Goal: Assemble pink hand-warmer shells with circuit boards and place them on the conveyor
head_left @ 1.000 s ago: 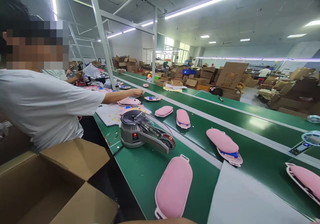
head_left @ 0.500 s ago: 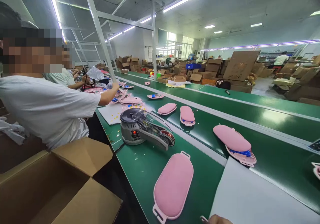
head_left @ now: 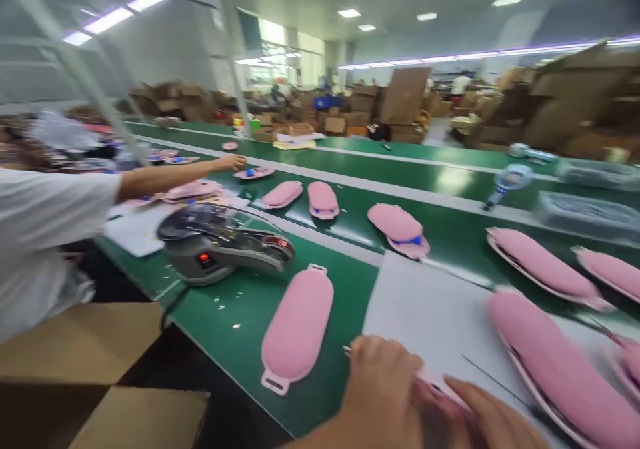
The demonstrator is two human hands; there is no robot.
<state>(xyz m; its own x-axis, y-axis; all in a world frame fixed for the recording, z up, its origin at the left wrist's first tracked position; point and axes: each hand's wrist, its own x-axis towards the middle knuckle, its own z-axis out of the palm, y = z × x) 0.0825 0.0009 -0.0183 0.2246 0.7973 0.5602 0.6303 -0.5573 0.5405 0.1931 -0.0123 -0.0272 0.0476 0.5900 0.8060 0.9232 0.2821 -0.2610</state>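
Observation:
The view is motion-blurred. My left hand point(head_left: 383, 389) sits at the bottom edge over the white sheet point(head_left: 430, 302), fingers curled on a thin pale piece point(head_left: 431, 377) whose tip sticks out to the left. My right hand point(head_left: 493, 419) lies just right of it, fingers pointing at the same piece; its grip is hidden. A pink padded oval case point(head_left: 299, 325) lies on the green bench point(head_left: 225, 322) left of my hands. Another long pink case point(head_left: 560, 362) rests on the sheet to the right.
A grey tape dispenser point(head_left: 215, 242) stands at the left. A person in a white shirt point(head_left: 40, 235) reaches an arm point(head_left: 170, 177) across to the belt. More pink cases point(head_left: 397, 225) ride the green conveyor point(head_left: 450, 189). An open cardboard box point(head_left: 85, 369) sits at lower left.
The camera has swung right and down. My hands have come into view over the white sheet. The other person's arm has stretched further out over the belt.

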